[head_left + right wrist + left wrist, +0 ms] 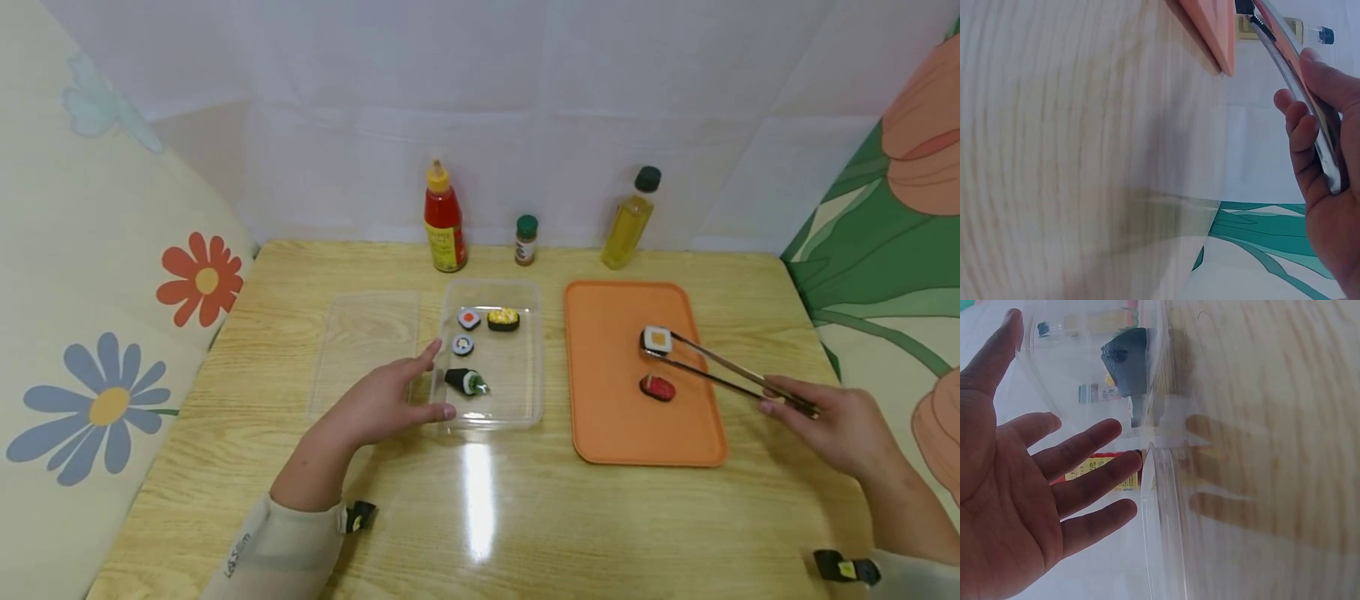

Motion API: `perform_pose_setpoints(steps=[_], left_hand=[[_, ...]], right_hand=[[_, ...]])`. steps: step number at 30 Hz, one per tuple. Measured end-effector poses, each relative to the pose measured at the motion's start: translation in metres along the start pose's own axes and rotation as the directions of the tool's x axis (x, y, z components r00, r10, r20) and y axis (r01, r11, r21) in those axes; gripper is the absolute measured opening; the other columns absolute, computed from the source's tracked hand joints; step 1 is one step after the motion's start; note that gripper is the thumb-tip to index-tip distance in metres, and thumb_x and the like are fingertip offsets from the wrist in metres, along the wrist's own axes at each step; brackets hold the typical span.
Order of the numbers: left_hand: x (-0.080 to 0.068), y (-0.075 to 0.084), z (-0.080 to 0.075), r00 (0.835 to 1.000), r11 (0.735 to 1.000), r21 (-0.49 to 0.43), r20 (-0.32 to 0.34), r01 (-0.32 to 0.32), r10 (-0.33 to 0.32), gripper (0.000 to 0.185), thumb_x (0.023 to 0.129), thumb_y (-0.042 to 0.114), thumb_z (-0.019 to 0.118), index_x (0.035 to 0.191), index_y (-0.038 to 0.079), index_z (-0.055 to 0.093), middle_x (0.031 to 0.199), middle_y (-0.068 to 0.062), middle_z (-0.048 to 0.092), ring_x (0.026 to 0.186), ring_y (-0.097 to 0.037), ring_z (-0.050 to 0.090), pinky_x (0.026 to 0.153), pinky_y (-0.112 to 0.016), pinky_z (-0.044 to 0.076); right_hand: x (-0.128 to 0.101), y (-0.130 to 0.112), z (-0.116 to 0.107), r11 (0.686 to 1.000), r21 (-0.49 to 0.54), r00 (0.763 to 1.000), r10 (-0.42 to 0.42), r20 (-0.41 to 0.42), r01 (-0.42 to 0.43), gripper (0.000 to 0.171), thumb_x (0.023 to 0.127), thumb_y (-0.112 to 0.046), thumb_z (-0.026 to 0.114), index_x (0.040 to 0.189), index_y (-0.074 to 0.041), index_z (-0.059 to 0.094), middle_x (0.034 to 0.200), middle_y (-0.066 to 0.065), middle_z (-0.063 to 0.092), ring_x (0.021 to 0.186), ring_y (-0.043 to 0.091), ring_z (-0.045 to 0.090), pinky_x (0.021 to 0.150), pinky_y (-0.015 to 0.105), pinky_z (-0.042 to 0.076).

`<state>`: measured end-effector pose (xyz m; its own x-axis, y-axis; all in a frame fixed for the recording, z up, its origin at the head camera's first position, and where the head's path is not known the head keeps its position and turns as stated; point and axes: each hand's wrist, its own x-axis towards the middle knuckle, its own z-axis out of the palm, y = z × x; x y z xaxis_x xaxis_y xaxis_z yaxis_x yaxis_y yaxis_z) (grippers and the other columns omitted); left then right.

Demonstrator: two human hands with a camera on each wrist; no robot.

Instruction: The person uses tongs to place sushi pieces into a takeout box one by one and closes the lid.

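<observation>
My right hand grips metal tongs, whose tips hold a square toy sushi roll with an orange centre over the orange tray. Just below that roll, a red-topped sushi piece lies on the tray. With fingers spread, my left hand is at the left side of a clear plastic container; whether it touches the wall I cannot tell. Inside sit a black cone-shaped hand roll, a yellow-topped piece and two small round rolls.
A clear lid lies left of the container. Along the back stand a red sauce bottle, a small green-capped spice jar and a bottle of yellow oil. White cloth hangs behind the wooden table.
</observation>
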<state>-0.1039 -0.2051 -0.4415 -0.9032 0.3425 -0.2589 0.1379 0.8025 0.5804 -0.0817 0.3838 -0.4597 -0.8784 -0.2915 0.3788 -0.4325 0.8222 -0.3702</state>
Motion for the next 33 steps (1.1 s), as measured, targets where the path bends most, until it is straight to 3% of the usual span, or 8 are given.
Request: perform_pose_setpoints(steps=[14, 22, 33], left_hand=[[0.0, 0.0, 0.0, 1.0, 1.0, 0.0, -0.002, 0.003, -0.003, 0.112, 0.083, 0.072, 0.074, 0.168, 0.023, 0.019, 0.15, -0.014, 0.056, 0.147, -0.039, 0.041, 0.118, -0.061, 0.033], [-0.001, 0.002, 0.0, 1.0, 1.0, 0.0, -0.001, 0.001, -0.001, 0.112, 0.083, 0.071, 0.074, 0.168, 0.022, 0.019, 0.15, -0.014, 0.056, 0.146, -0.039, 0.041, 0.118, -0.06, 0.033], [0.001, -0.001, 0.001, 1.0, 1.0, 0.004, -0.003, -0.005, 0.005, 0.113, 0.082, 0.073, 0.073, 0.168, 0.022, 0.019, 0.15, -0.013, 0.057, 0.146, -0.038, 0.042, 0.117, -0.06, 0.034]], right_hand=[[0.018, -0.01, 0.001, 0.999, 0.037, 0.999, -0.038, 0.004, 0.038, 0.034, 0.081, -0.006, 0.088, 0.113, 0.0, 0.079, 0.089, 0.009, 0.078, 0.068, -0.009, 0.057, 0.052, 0.014, 0.041], [0.03, -0.018, 0.0, 0.998, 0.047, 0.999, -0.044, 0.027, 0.043, 0.035, 0.081, -0.007, 0.088, 0.114, -0.002, 0.079, 0.087, 0.008, 0.078, 0.064, -0.003, 0.053, 0.05, 0.015, 0.038], [0.043, -0.023, 0.002, 0.993, 0.085, 0.996, -0.085, 0.014, 0.083, 0.037, 0.078, -0.004, 0.089, 0.114, -0.002, 0.079, 0.092, 0.01, 0.079, 0.065, -0.004, 0.055, 0.051, 0.015, 0.035]])
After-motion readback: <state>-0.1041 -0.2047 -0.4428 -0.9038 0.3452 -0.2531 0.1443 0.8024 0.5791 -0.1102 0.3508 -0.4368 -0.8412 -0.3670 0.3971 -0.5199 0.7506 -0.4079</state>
